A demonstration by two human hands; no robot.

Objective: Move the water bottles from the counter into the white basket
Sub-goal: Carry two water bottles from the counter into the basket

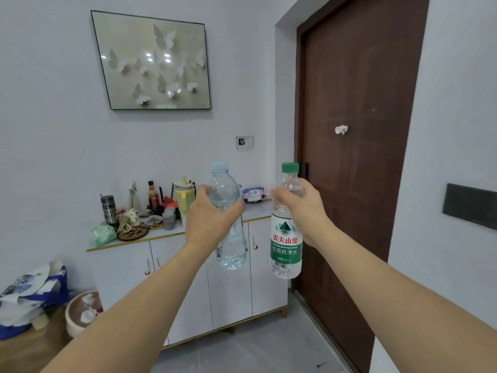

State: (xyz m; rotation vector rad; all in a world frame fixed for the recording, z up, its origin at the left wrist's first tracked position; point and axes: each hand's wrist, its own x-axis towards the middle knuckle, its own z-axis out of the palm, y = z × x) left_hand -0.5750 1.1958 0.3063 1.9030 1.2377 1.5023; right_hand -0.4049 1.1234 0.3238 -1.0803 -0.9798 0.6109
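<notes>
I hold two water bottles upright in the air in front of the counter (258,210). My left hand (208,219) grips a clear bottle with a pale blue cap (232,246) around its upper body. My right hand (304,211) grips a bottle with a green cap and green label (285,246) just below its neck. Both bottles hang clear of the counter top. No white basket is in view.
The white cabinet counter carries clutter at its left: a steel flask (108,208), a sauce bottle (152,196), a yellow-green cup (184,196) and a wipes pack (253,194). A brown door (357,157) stands at right. A bag (29,292) and a bowl (83,310) sit lower left.
</notes>
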